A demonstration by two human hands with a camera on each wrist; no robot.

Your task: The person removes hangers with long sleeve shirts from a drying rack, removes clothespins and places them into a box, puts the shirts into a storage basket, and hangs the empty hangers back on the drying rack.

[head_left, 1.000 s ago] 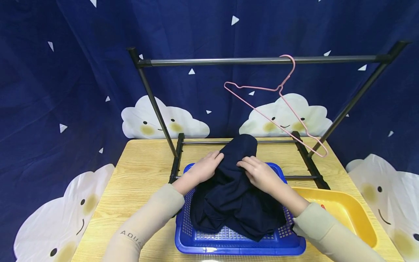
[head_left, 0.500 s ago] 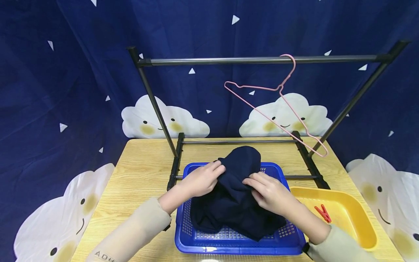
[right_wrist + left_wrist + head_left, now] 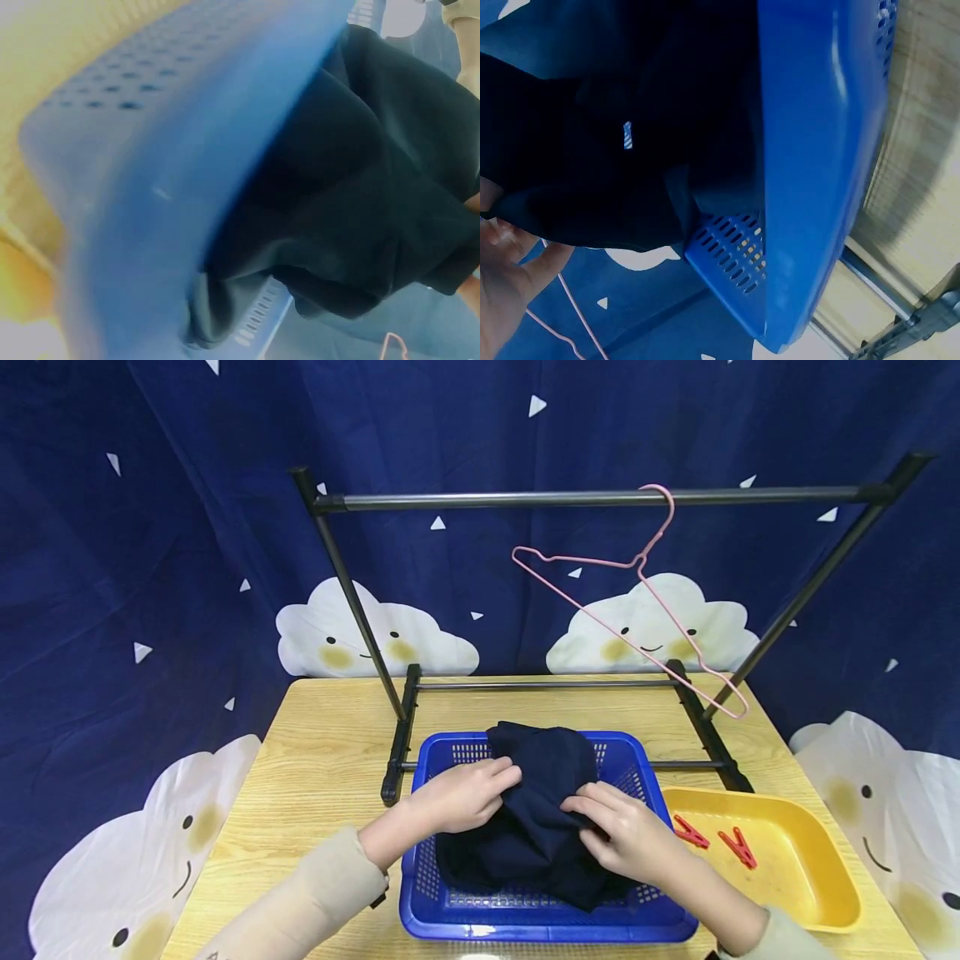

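A dark navy cloth garment lies bunched in a blue plastic basket; its exact kind cannot be made out. My left hand pinches the garment's raised upper part on the left side. On the right side my right hand pinches a fold of it between thumb and fingers. In the left wrist view, cloth hangs from the thumb and fingers over the basket wall. The right wrist view has the cloth stretched toward fingertips at the right edge.
A pink hanger hangs from the black rack's bar behind the basket. To the right, a yellow tray holds a red clothespin and another clothespin. The wooden table extends left.
Both hands have come down and nearer with the garment still held. Its raised top has sunk from beyond the basket's far rim to about that rim. Red clothespins have come into sight.
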